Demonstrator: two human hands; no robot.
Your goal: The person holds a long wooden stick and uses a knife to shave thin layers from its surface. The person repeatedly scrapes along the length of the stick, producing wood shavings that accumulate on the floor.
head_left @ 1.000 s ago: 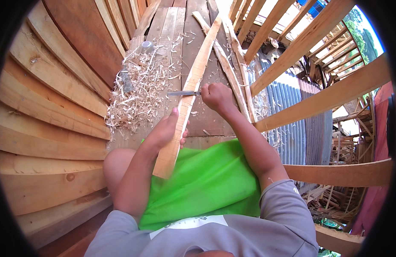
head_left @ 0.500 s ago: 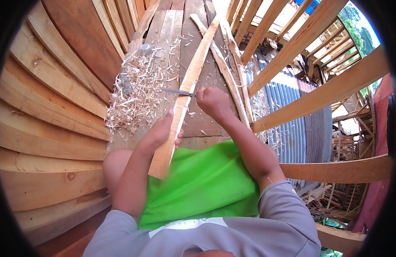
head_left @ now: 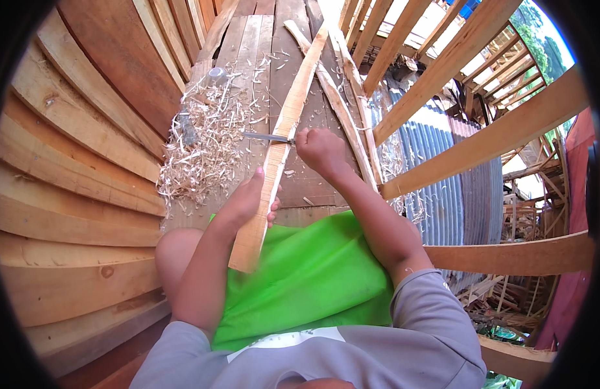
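A long pale wooden strip [head_left: 289, 117] slants from my lap to the far floorboards, its near end over my green shorts. My left hand [head_left: 247, 198] is closed round its lower part, thumb on top and fingertips showing past the right edge. My right hand [head_left: 321, 150] is a fist round the handle of a knife [head_left: 266, 137]; the handle itself is hidden in the fingers. The blade lies crosswise on the strip, just beyond my left hand, its tip pointing left.
Curled wood shavings [head_left: 203, 152] heap on the floorboards at the left, with a clear jar [head_left: 216, 76] among them. Two rough-edged strips [head_left: 339, 100] lie on the right. Stacked planks [head_left: 73, 188] wall the left side; wooden slats [head_left: 481, 136] and corrugated metal sheets [head_left: 436, 175] line the right.
The strip's near end has shifted slightly right. The knife stays across the strip at nearly the same spot, and both hands keep their grips.
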